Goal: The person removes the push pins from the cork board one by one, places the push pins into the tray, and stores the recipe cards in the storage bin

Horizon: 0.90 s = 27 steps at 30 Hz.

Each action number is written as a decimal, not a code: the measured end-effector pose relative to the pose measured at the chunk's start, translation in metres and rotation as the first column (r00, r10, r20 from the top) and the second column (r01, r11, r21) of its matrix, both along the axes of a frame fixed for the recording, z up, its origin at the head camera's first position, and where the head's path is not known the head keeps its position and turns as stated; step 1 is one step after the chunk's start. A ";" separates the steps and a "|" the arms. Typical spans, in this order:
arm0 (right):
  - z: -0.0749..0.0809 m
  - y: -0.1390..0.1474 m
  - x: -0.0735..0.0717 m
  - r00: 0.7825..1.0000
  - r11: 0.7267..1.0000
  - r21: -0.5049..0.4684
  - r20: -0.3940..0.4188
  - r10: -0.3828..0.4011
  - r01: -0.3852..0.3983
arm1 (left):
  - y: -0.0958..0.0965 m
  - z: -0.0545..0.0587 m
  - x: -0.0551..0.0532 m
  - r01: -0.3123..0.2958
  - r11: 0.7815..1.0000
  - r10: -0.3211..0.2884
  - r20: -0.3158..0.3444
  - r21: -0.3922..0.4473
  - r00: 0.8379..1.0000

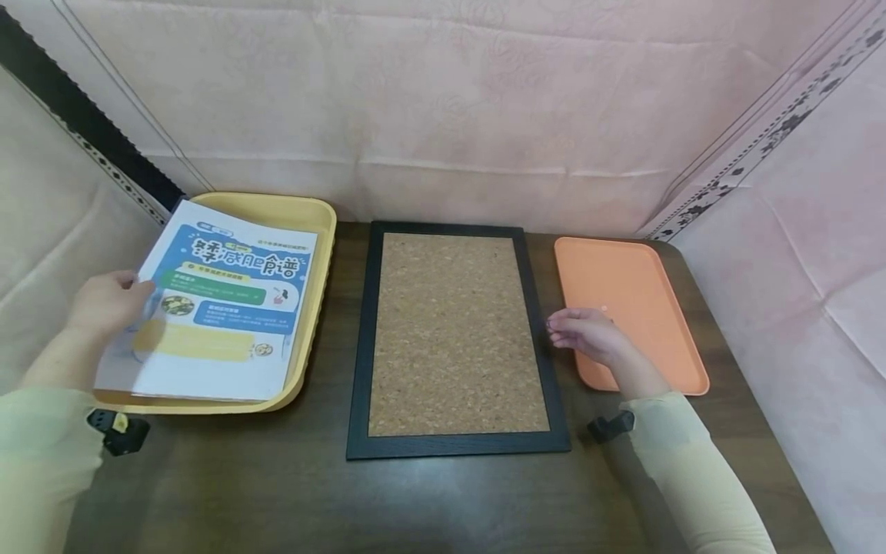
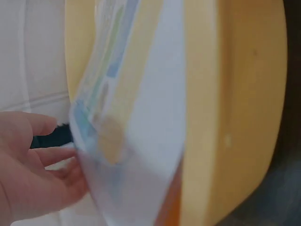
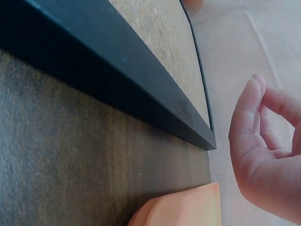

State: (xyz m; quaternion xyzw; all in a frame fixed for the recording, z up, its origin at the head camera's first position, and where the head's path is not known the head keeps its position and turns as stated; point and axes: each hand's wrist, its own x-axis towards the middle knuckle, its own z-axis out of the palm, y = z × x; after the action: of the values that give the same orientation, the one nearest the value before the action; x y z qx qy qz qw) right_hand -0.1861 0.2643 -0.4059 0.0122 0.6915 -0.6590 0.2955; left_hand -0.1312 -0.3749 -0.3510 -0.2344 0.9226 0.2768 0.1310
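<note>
At the left edge of a paper stack, my left hand [image 1: 114, 302] has its fingertips at the sheets. The left wrist view shows the thumb apart from the fingers, and the paper's edge [image 2: 94, 190] partly hiding the fingertips. The top sheet [image 1: 208, 375] is a printed page with blue, green and yellow panels; the stack lies in a yellow tray [image 1: 324, 223]. My right hand [image 1: 588, 335] hovers beside the right edge of a black-framed cork board [image 1: 457, 331]. Its fingers are loosely bent, thumb near the fingertips, with nothing visible between them.
An orange tray [image 1: 637, 285] lies on the right of the dark wooden table [image 1: 277, 485], partly beneath the right hand in the head view. Pale fabric [image 1: 443, 100] hangs behind the table and along both sides.
</note>
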 end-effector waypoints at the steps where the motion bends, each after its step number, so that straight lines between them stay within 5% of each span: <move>1: 0.001 0.000 0.000 1.000 1.000 0.000 0.002 0.000 0.000 | 0.003 0.002 0.000 0.006 1.000 -0.006 -0.011 -0.020 1.000; 5: 0.003 0.001 0.000 1.000 1.000 0.004 0.010 0.001 -0.001 | 0.018 0.007 -0.002 0.024 0.998 -0.030 -0.090 -0.060 0.996; 9: 0.005 0.002 0.000 1.000 1.000 0.012 0.009 0.009 -0.009 | 0.041 0.015 -0.006 0.030 0.999 -0.024 -0.185 0.030 0.982; 18: 0.009 0.009 0.001 1.000 0.998 0.054 -0.006 -0.010 0.011 | 0.098 0.017 -0.023 0.124 0.970 -0.032 -0.396 0.209 0.918; 23: 0.013 0.015 0.003 0.999 0.998 0.055 -0.009 -0.034 0.035 | 0.141 0.035 -0.019 0.282 0.922 -0.129 -0.475 0.266 0.870; 27: 0.014 0.021 0.005 0.998 0.998 0.044 -0.024 -0.052 0.053 | 0.170 0.035 -0.022 0.362 0.876 -0.152 -0.530 0.318 0.834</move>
State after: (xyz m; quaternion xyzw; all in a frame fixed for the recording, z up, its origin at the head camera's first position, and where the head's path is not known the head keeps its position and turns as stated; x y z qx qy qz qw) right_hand -0.1813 0.2850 -0.3914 0.0297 0.7088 -0.6511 0.2697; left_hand -0.1530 -0.2052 -0.3162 0.0048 0.8707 0.4913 -0.0244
